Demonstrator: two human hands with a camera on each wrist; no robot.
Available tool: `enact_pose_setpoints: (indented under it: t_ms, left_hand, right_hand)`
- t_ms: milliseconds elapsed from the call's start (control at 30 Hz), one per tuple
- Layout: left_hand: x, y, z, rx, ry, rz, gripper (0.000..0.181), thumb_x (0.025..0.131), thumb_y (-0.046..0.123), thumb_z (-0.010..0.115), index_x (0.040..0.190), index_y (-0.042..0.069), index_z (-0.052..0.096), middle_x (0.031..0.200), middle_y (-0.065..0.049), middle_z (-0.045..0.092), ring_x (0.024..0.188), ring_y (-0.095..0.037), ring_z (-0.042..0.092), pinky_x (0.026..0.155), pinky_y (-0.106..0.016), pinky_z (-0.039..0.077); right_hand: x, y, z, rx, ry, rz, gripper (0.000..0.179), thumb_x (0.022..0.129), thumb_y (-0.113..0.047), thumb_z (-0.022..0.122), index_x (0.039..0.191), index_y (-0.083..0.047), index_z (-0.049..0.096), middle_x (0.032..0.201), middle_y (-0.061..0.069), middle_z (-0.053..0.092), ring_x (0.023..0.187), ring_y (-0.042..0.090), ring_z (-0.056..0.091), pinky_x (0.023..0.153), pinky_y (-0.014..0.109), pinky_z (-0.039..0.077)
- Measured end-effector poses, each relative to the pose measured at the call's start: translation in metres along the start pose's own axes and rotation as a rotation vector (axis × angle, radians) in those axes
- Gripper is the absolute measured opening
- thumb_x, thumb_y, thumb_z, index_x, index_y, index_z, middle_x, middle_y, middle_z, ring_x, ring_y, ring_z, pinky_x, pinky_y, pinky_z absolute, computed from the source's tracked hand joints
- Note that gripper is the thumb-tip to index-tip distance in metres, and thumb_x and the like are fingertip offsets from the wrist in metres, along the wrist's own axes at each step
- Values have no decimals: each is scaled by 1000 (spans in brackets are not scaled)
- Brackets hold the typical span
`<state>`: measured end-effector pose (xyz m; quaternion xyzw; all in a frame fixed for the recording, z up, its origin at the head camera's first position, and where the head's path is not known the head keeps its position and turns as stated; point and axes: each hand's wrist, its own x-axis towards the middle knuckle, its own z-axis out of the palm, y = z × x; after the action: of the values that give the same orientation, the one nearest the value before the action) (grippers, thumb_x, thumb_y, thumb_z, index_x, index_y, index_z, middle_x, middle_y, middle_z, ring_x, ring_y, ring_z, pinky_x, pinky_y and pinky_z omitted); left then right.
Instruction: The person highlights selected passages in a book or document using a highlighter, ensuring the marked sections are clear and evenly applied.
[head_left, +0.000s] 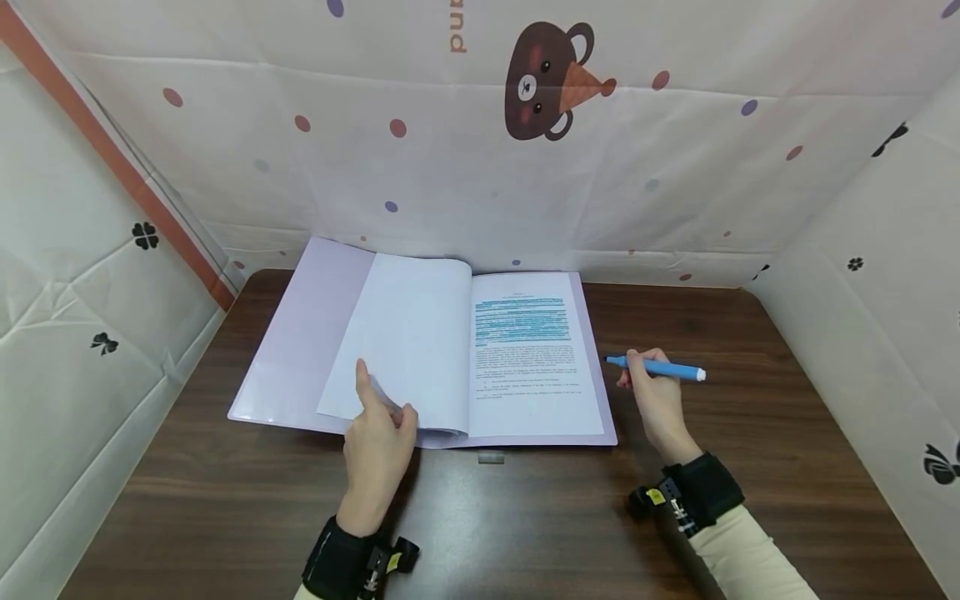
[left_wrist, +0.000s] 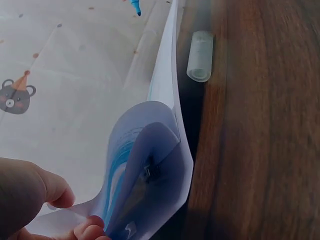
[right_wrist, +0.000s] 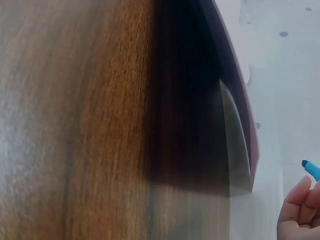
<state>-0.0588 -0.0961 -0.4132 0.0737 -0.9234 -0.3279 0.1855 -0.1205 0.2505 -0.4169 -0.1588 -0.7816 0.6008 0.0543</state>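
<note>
A lavender folder (head_left: 285, 350) lies spread on the table with white pages in it. Its right page (head_left: 536, 417) carries printed text, the upper lines marked over in blue. My left hand (head_left: 378, 446) is at the bottom edge of the left-side page (head_left: 420, 333), pinching it between thumb (left_wrist: 62, 194) and fingers; the index finger points up. Under that sheet, the left wrist view shows curled paper with blue marks. To the right of the folder, my right hand (head_left: 658, 408) holds an uncapped blue highlighter (head_left: 675, 370), tip toward the folder and apart from the paper.
A translucent pen cap (left_wrist: 200, 56) lies on the brown wooden table (head_left: 480, 533), just in front of the folder's lower edge. White sheeting (head_left: 450, 167) with dots and a bear print rises behind the table and along both sides.
</note>
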Motion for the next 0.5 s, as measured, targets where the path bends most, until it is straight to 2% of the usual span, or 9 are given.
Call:
enact_pose_setpoints:
  t_ms: [133,267,367,500]
  left_hand:
    - [-1,-5,-3,51,1,11,74,79,12,63,141,-3,25,60,-2,55,37,-9,39,33,-22,28]
    - [1,-11,-8,114,87,87,54,77,13,67,124,-5,49,79,-13,59,47,-19,49,34,-27,35]
    - [2,-15,-12,148,155,137,40,74,11,70,110,-4,60,91,-21,59,61,-29,55,36,-35,42]
    - [4,-20,-16,176,186,174,34,71,8,73,100,-7,63,106,-26,55,85,-40,54,57,-44,47]
  right_hand:
    - [0,0,1,-9,4,12,25,94,-37,48,90,-13,47,71,-2,60,71,9,57,74,28,48]
    - [-2,-1,2,-19,6,13,28,93,-40,48,90,-12,47,70,-2,59,71,9,57,74,28,49]
    - [-3,-2,3,-19,6,6,29,93,-41,48,89,-12,46,70,-1,59,71,9,57,74,28,49]
    - [-3,-1,3,-8,5,-4,28,93,-39,49,89,-12,47,69,-1,59,71,10,57,72,26,48]
